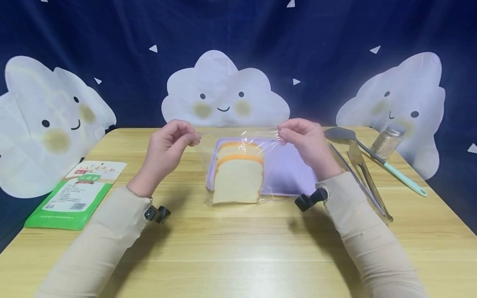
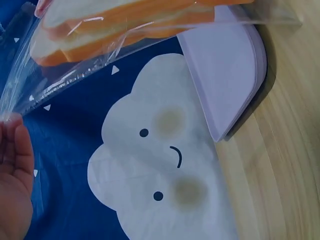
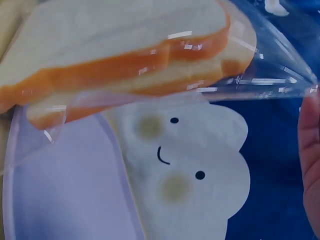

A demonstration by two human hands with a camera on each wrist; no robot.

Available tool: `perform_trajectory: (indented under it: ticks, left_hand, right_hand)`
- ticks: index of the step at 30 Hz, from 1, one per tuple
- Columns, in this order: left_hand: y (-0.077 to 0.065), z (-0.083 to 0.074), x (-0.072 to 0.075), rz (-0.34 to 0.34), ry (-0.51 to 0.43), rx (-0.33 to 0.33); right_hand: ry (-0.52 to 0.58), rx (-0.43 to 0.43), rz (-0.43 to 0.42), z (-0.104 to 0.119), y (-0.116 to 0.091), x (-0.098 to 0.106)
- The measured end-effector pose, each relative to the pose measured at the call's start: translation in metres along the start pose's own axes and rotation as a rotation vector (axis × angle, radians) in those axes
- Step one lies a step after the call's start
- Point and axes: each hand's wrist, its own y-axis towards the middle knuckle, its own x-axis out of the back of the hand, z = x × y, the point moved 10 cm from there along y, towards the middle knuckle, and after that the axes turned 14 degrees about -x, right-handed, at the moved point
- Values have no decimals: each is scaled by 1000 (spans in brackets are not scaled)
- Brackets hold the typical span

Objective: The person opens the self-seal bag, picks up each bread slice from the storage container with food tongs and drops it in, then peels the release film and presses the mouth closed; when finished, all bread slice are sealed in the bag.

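A clear plastic bag (image 1: 273, 178) hangs upright between the two hands, with two bread slices (image 1: 238, 182) inside it, one behind the other. My left hand (image 1: 167, 149) pinches the bag's upper left corner between thumb and fingers. At the upper right corner, my right hand (image 1: 305, 140) pinches the film in the same way, pulling the top edge taut. Behind the bag a lilac tray (image 1: 290, 165) lies on the table. Both wrist views show the orange-crusted slices (image 2: 125, 30) through the film, and creases run to the pinched corners.
A green and white packet (image 1: 74, 198) lies at the left. To the right are metal tongs (image 1: 361, 182), a grey spatula with a mint handle (image 1: 402, 178), and a glass jar (image 1: 389, 142) with a metal lid. A dark blue cloud-print curtain (image 1: 316, 49) hangs behind the wooden table (image 1: 231, 256).
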Motion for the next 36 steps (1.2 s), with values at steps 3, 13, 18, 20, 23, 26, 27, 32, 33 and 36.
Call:
perform_trajectory:
  ticks: [3,13,18,20,23,26,27,32,33,36]
  left_hand:
    - [1,-2,0,15,4,-30]
    - [2,-15,0,86,-99,-146]
    - [3,-18,-3,140,-157,-160]
    - [3,-19,-4,167,-153,-168]
    - [3,-18,-5,197,-158,-167]
    - [2,-17,-5,211,-177,-145]
    - [1,-16,-5,216,-176,-136]
    - [0,-14,-4,214,-236,-94]
    - [0,-13,-3,205,-246,-87]
    - [2,-11,-2,159,-278,-52]
  right_hand:
    - [47,19,17,0,-1,1]
    - [63,170,133,10,-5,-3]
    - [89,212,197,14,-6,-5]
    - [102,225,208,15,-7,-5]
    - [95,250,214,19,-8,-6]
    - [90,268,236,23,-9,-9]
    - [95,269,247,24,-10,-10]
    - [60,233,200,26,-9,-7]
    - [28,219,163,26,-8,-5]
    - [-79,175,54,24,-6,1]
